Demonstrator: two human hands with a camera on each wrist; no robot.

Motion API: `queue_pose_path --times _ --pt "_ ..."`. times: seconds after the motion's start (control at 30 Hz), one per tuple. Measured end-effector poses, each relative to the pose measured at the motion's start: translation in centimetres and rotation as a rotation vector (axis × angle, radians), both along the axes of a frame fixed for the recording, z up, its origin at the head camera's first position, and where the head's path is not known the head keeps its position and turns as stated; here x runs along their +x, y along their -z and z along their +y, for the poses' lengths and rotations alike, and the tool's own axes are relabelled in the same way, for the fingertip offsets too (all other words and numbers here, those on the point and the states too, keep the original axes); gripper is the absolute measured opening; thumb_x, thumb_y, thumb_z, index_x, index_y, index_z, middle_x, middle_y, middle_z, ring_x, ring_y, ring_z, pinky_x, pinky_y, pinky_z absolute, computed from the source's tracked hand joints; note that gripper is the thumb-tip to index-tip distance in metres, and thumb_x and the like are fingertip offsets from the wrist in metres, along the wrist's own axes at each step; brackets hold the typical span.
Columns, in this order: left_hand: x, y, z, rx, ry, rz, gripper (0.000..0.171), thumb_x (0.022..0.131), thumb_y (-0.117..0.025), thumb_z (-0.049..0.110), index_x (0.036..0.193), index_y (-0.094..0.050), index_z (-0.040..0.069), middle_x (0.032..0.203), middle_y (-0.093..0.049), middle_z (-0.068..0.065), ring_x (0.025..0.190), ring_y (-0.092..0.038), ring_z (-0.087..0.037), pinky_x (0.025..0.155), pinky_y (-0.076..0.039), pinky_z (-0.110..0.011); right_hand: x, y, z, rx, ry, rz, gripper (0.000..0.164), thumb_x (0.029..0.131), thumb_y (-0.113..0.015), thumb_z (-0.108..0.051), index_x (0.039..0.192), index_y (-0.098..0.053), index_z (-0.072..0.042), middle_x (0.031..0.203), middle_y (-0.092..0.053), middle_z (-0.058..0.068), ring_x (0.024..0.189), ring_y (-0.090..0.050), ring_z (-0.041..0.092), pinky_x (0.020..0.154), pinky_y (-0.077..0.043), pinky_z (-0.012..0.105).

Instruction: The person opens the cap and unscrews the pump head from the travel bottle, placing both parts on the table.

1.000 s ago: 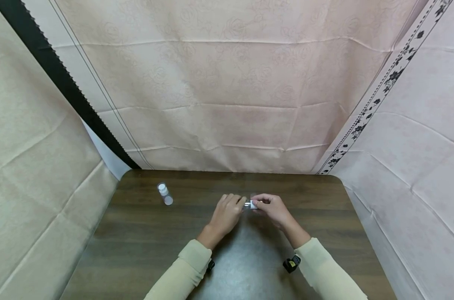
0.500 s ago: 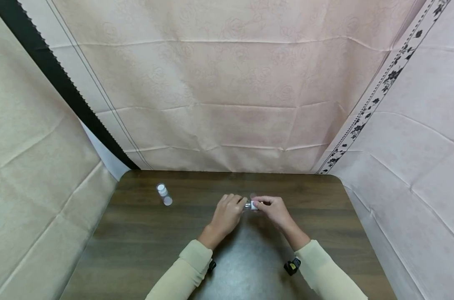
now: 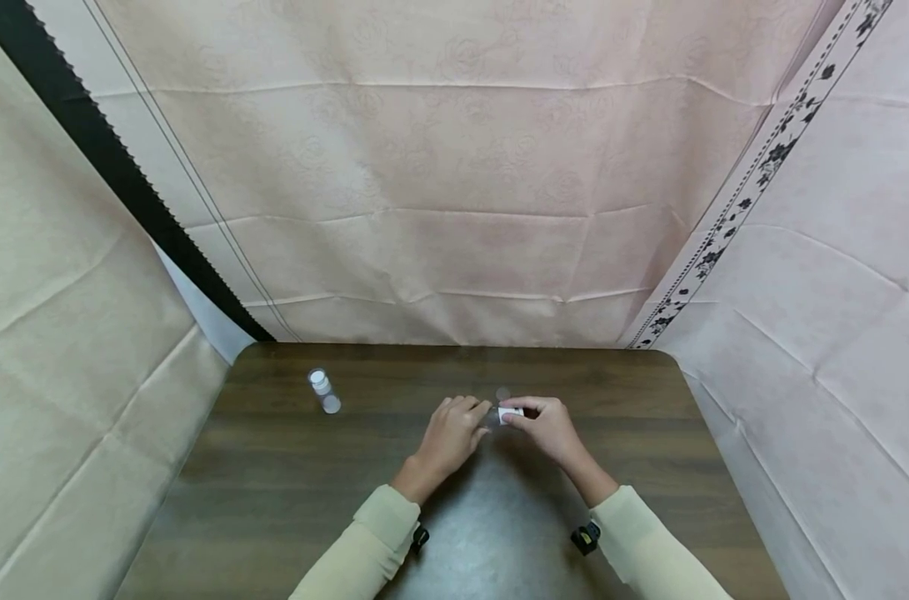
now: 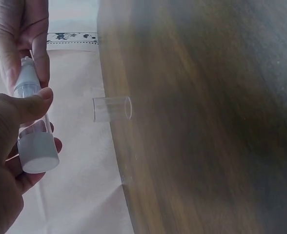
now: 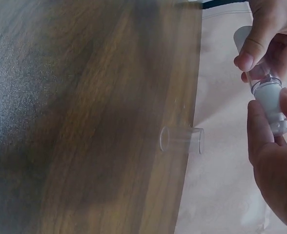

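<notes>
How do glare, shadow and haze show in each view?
Head view: pale glare on the table at lower centre, dark shadows near the left hand and right hand. Left wrist view: hazy, brighter glare toward the upper right, the clear cylinder much fainter than the bottle. Right wrist view: similar haze, speckled glare along the left edge.

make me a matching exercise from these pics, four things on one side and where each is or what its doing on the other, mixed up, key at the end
Things
1. left hand
2. right hand
3. clear tube
4. white-capped bottle

Place or state
A. on the table, just beyond both hands
B. pinches the white top of the held bottle
C. on the table, off to the person's left, untouched
D. grips the held bottle around its clear body

Right pairs: 1-D, 2-B, 3-A, 4-C
</notes>
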State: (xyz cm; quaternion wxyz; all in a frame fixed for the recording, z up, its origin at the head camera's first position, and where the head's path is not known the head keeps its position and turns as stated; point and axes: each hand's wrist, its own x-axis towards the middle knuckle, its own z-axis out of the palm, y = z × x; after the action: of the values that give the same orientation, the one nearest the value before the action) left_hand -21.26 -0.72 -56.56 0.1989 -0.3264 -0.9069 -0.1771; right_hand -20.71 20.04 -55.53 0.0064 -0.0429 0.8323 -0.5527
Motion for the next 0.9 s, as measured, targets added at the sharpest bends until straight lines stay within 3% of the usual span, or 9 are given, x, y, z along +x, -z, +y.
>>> queue_pose_path --times 0.3,0.57,0.7,0.9 --pt "-0.2 -0.1 -0.4 0.011 0.004 -0.039 0.041 0.085 -0.086 0.027 0.122 -0.075 0.011 0.106 -0.076 -0.002 0.093 -0.07 -0.017 0.077 -0.053 -0.032 0.1 0.7 -0.1 -0.052 -0.058 0.089 0.021 0.087 -0.083 -0.014 0.108 -0.081 -0.011 0.116 -0.078 0.006 0.114 -0.07 0.018 0.09 -0.055 0.018" --pt "-0.1 -0.1 -0.3 0.017 0.0 -0.071 0.041 0.085 -0.086 0.024 0.122 -0.075 0.009 0.107 -0.076 -0.004 0.094 -0.071 -0.019 0.078 -0.054 -0.033 0.0 1.3 0.1 -0.064 -0.094 0.124 0.025 0.087 -0.081 -0.006 0.112 -0.078 -0.011 0.121 -0.075 0.008 0.119 -0.067 0.023 0.092 -0.055 0.019" --pt "-0.1 0.1 -0.2 0.01 -0.014 -0.049 0.041 0.085 -0.086 0.026 0.12 -0.075 0.009 0.106 -0.076 -0.005 0.094 -0.071 -0.019 0.078 -0.055 -0.033 0.0 1.2 0.1 -0.059 -0.116 0.111 0.033 0.089 -0.079 -0.005 0.122 -0.075 -0.011 0.129 -0.071 0.009 0.122 -0.065 0.025 0.094 -0.055 0.023" --pt "-0.3 0.2 -0.2 0.007 -0.017 -0.006 0.04 0.085 -0.087 0.027 0.118 -0.074 0.011 0.104 -0.076 -0.004 0.092 -0.071 -0.018 0.076 -0.054 -0.033 0.0 1.1 -0.1 -0.065 -0.131 0.109 0.035 0.09 -0.077 -0.001 0.123 -0.074 -0.01 0.131 -0.07 0.012 0.12 -0.064 0.026 0.091 -0.056 0.023"
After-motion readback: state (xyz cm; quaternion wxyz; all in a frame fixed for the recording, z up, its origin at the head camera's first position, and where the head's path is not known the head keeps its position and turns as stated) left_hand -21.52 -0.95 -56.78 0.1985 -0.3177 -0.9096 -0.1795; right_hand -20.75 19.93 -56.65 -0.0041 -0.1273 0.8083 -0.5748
